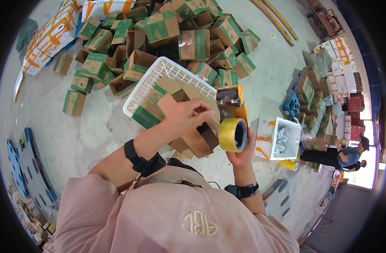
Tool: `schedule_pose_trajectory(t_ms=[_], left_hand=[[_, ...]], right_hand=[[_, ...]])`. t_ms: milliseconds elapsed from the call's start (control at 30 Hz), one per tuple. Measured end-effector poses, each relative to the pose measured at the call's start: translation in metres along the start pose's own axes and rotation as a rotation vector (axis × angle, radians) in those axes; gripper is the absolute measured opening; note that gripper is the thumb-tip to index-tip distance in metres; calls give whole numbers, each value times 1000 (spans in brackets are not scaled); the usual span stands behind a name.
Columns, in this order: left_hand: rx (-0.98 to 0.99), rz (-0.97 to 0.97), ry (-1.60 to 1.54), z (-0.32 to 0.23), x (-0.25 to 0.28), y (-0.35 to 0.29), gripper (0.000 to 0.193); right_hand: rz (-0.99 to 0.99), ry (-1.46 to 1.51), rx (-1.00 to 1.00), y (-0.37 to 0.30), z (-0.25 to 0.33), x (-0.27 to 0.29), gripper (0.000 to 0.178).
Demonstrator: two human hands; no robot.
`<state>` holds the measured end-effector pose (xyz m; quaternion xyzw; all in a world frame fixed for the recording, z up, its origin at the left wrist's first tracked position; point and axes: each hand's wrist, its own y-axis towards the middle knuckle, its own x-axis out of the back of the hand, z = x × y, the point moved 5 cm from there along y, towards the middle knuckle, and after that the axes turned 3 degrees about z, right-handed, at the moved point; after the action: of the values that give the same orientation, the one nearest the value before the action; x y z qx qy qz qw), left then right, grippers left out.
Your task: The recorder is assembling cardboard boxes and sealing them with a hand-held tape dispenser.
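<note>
My right hand [242, 151] is wrapped round a yellow-orange tape dispenser [241, 111], which carries a large roll of yellowish tape [227, 135] and has a dark roller at its far end. Just left of the roll, my left hand [184, 116] has its fingers curled together in a pinch; whatever lies between them is too small to make out. Under that hand, a brown and green cardboard box [153, 104] stands with flaps raised, partly hidden by my wrist. It rests on or against a white plastic basket [138, 93] with lattice sides.
Beyond the basket lies a big heap of open green and brown boxes [161, 27]. To my right stands a white foam box [288, 157] holding clear plastic, with a yellow tape roll [288, 165] beside it. Farther right are stacked cartons [313, 90] and a standing person [349, 156]. Blue pallets [30, 162] lie left.
</note>
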<state>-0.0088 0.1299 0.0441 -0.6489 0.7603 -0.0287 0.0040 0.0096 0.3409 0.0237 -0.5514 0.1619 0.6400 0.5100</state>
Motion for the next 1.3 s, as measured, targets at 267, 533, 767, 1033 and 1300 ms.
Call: schedule_pose_trajectory(t_ms=[267,533,767,1033,1300], left_hand=[[-88,-275,90,-35,-5,-9,21],[-574,-267,501,-58,-25,-18,11],[-529,-217,296,-51,-31,-28,12],[101,-34,-398,-8,-27,-23,11],[-135,-83,100,-20,-26,-25,15]], right_hand=[[-63,-277,37,-11,6,-15,39],[-75,-194,40,-17,1,-10,37],[-129,-171,34,-27,3,-4,36],[-235,-381,166,-29,13,0,30],[-256,-429,178,-17,7,-20,26]])
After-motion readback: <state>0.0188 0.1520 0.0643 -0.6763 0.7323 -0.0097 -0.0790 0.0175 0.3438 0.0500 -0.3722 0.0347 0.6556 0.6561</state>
